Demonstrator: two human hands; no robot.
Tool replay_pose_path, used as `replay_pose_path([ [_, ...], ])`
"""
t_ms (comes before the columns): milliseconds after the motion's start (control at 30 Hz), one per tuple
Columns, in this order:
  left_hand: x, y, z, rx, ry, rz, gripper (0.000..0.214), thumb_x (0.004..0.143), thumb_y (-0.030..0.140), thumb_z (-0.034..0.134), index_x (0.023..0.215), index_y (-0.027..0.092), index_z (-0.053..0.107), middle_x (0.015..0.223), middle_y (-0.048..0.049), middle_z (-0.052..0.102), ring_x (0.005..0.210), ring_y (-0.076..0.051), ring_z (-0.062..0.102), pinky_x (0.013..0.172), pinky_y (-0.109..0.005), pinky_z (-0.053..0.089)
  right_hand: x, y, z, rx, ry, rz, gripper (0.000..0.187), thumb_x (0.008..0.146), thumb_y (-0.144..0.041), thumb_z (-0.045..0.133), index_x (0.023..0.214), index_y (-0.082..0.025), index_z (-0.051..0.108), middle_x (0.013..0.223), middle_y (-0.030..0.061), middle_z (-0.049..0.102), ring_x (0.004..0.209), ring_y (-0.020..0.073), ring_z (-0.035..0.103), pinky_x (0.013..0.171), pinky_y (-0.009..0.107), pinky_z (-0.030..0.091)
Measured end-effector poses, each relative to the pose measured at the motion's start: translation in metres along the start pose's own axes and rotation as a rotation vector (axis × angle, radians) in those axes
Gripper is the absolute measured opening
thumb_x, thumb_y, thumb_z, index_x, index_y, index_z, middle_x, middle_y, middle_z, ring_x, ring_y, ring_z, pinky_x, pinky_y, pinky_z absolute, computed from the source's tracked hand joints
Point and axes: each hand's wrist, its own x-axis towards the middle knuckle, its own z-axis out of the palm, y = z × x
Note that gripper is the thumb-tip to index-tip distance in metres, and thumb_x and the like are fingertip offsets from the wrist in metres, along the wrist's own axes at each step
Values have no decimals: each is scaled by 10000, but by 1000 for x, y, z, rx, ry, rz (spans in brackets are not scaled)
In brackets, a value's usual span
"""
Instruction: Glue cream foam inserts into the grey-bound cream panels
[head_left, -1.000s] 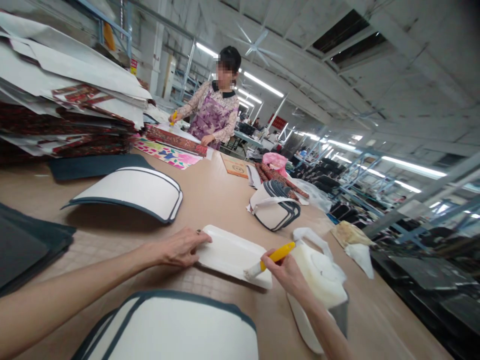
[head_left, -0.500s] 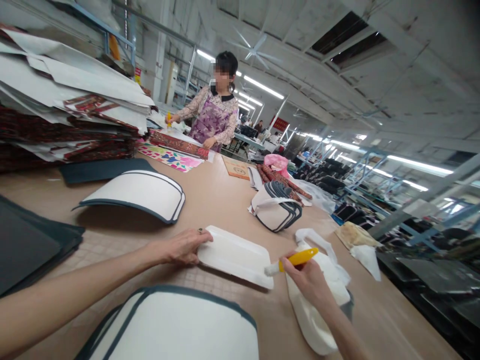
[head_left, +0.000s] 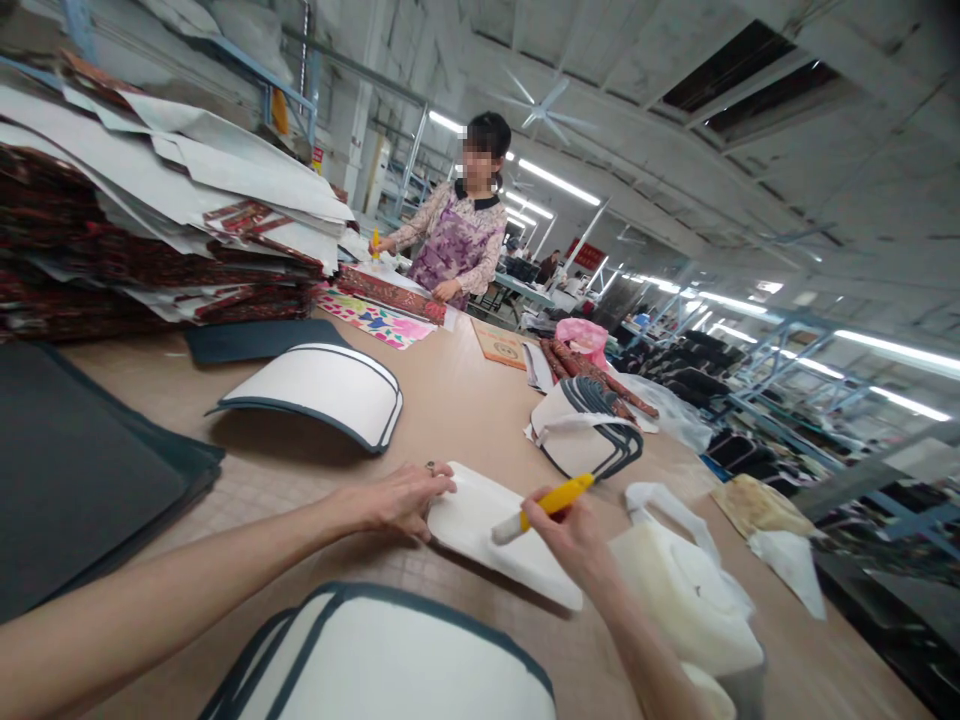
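At lower centre, the left hand [head_left: 412, 500] grips the panel [head_left: 471, 508] by its left end; the right hand [head_left: 568, 535] clasps a brush [head_left: 561, 495] over it.

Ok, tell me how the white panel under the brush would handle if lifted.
The white panel is probably fairly stiff, since its long near edge runs nearly straight. It looks thin, so it is likely light for its size. It might feel slick or tacky where the brush meets it, though I can't tell whether it's wet.
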Motion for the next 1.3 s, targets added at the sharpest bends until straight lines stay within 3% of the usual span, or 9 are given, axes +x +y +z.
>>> replay_pose_path([
  [100, 4, 3, -1, 87, -34, 1, 436, 591, 253, 789, 990, 180, 627, 1292, -123, 497, 984, -302, 567, 864, -368, 408, -18, 6, -42, 33, 111, 18, 316, 721, -480, 604, 812, -178, 627, 533, -37, 505, 466, 111, 447, 453, 244, 356],
  [233, 10, 8, -10, 90, -84, 56, 209, 626, 226, 767, 796, 176, 656, 1137, -56, 605, 881, -238, 601, 807, -296, 416, -34, 16, -67, 165, -38, 3, 488, 809, -511, 516, 1174, -187, 500, 641, -12, 602, 456, 139, 552, 522, 289, 443],
  [367, 14, 17, -21, 80, -145, 51, 126, 659, 198, 717, 763, 176, 649, 988, -25, 648, 836, -206, 600, 758, -260, 421, -37, 41, -67, 149, -102, -41, 396, 835, -495, 457, 1091, -203, 534, 764, 34, 632, 569, 161, 611, 621, 325, 478],
  [567, 19, 28, -19, 143, -142, -18, 129, 621, 65, 599, 684, 170, 642, 855, -35, 657, 817, -227, 605, 733, -283, 438, -41, 63, -57, -371, -156, -129, 443, 739, -344, 590, 1157, -217, 521, 1043, 83, 630, 969, 227, 589, 874, 393, 419],
  [667, 18, 30, -17, 153, -145, -37, 111, 641, 143, 654, 749, 170, 649, 894, -50, 655, 827, -241, 604, 732, -303, 446, -41, 67, -53, -470, -191, -159, 495, 727, -345, 601, 1191, -204, 499, 1126, 98, 594, 1052, 242, 548, 928, 415, 386],
  [767, 17, 30, -18, 202, -163, -39, 261, 635, 241, 743, 865, 168, 644, 960, -66, 649, 858, -256, 600, 733, -316, 449, -39, 72, -50, -500, -175, -178, 469, 752, -367, 580, 1187, -212, 499, 1125, 96, 587, 1047, 244, 547, 922, 410, 395],
  [900, 16, 25, -18, 257, -160, 60, 203, 669, 187, 725, 848, 170, 632, 959, -54, 649, 830, -239, 604, 727, -314, 442, -35, 80, -51, -507, -155, -184, 433, 782, -380, 550, 1182, -220, 500, 1091, 92, 594, 1016, 239, 562, 901, 392, 416],
  [1133, 13, 14, -7, 214, -128, 187, 65, 785, 112, 553, 775, 167, 585, 920, -56, 631, 744, -197, 576, 711, -305, 408, -36, 73, -49, -509, -146, -173, 424, 774, -396, 549, 1163, -228, 523, 1028, 71, 603, 960, 233, 573, 870, 380, 431],
  [1300, 12, -2, 2, 113, -7, 167, 101, 863, 172, 409, 908, 168, 500, 802, -42, 575, 697, -183, 521, 677, -286, 392, -40, 67, -52, -615, -136, -127, 541, 710, -346, 579, 1226, -202, 502, 1040, 91, 586, 941, 251, 558, 874, 417, 411],
])
